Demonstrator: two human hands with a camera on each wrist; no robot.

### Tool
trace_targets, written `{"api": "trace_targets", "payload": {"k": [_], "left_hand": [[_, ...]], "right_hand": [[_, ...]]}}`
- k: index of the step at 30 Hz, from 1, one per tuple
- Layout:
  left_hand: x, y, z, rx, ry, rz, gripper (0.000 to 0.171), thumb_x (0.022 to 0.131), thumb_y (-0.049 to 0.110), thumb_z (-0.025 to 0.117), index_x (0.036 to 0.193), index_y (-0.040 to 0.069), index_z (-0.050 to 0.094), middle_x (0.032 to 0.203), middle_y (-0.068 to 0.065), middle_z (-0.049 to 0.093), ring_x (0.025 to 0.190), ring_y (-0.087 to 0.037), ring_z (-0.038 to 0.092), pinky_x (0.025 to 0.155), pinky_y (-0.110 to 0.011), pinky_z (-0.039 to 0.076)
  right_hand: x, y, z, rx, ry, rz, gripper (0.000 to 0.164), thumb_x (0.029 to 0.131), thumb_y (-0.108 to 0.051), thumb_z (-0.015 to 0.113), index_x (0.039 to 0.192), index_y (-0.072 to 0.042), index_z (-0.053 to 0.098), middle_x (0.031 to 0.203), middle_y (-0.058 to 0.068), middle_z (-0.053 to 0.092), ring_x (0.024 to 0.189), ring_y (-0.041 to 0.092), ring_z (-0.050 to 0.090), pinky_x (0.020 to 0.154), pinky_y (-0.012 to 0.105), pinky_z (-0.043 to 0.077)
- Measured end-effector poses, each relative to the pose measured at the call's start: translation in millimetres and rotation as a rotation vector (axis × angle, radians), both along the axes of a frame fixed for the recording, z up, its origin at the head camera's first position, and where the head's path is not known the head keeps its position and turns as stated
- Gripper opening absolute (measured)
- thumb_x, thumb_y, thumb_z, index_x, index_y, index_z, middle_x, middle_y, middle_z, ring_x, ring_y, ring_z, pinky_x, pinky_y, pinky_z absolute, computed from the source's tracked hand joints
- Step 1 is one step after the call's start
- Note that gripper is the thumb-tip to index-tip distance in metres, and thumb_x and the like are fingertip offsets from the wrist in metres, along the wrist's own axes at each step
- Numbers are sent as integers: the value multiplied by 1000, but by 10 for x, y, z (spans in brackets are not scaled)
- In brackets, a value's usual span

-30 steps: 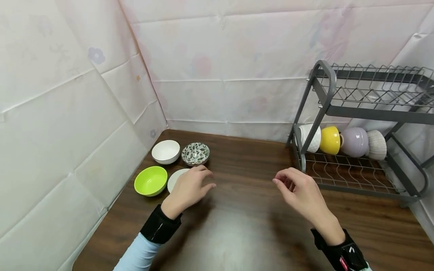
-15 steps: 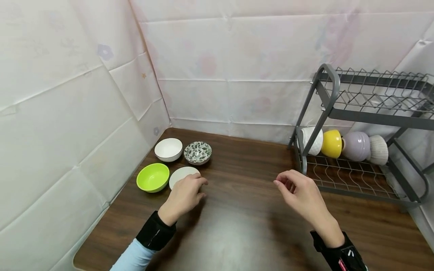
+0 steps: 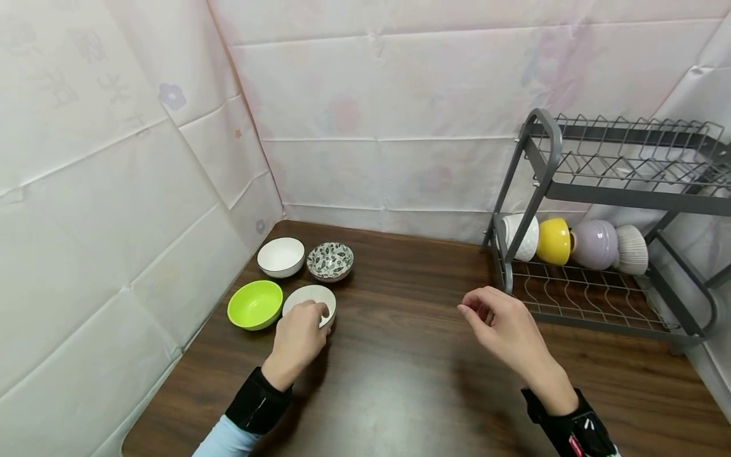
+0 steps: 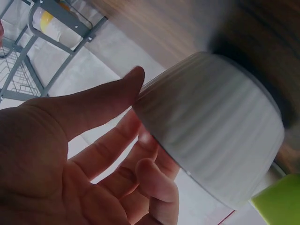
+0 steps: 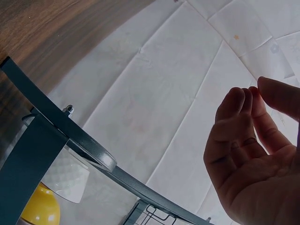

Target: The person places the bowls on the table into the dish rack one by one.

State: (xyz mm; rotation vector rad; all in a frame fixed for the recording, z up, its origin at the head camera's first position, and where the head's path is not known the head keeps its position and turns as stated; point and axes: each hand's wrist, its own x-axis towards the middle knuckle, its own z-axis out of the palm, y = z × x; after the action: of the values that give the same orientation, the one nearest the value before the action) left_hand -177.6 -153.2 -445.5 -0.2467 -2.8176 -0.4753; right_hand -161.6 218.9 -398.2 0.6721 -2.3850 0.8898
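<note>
My left hand point(image 3: 299, 339) is at the rim of a white bowl point(image 3: 305, 295) with a ribbed outside, at the left of the table. In the left wrist view, the thumb lies against the outer edge of this bowl point(image 4: 215, 126), and the fingers reach over the rim to its inner side, pinching it. The bowl's inside is hidden there. Farther right, my right hand point(image 3: 505, 324) hovers in front of the rack, fingers loosely curled, thumb near the fingertips. Nothing is between them in the right wrist view.
Beside the held bowl stand a lime green bowl point(image 3: 255, 305), a plain white bowl point(image 3: 280, 256) and a leaf-patterned bowl point(image 3: 330, 261). A grey two-tier dish rack point(image 3: 622, 197) on the right holds a white bowl, a yellow bowl point(image 3: 554, 241), a lilac bowl point(image 3: 596, 244) and a ribbed one point(image 3: 631, 249).
My left hand has moved left and toward me, from over the ribbed white bowl onto its near rim, and has taken hold there. The right hand has stayed nearly still.
</note>
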Motion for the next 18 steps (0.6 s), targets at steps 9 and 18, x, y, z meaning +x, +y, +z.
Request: {"api": "trace_targets", "payload": {"k": [9, 18], "left_hand": [[20, 9, -84, 5, 48, -16, 16, 78, -4, 79, 80, 11, 76, 79, -4, 69, 75, -30, 70, 61, -51, 57], [49, 13, -120, -11, 132, -12, 21, 70, -10, 69, 76, 10, 72, 75, -1, 64, 69, -33, 68, 57, -51, 54]], "right_hand": [[15, 2, -7, 10, -3, -11, 16, 90, -4, 81, 93, -17, 72, 85, -13, 60, 70, 4, 55, 60, 18, 45], [0, 24, -11, 8, 17, -4, 8, 95, -12, 77, 93, -17, 72, 85, -15, 60, 70, 4, 55, 62, 15, 44]]}}
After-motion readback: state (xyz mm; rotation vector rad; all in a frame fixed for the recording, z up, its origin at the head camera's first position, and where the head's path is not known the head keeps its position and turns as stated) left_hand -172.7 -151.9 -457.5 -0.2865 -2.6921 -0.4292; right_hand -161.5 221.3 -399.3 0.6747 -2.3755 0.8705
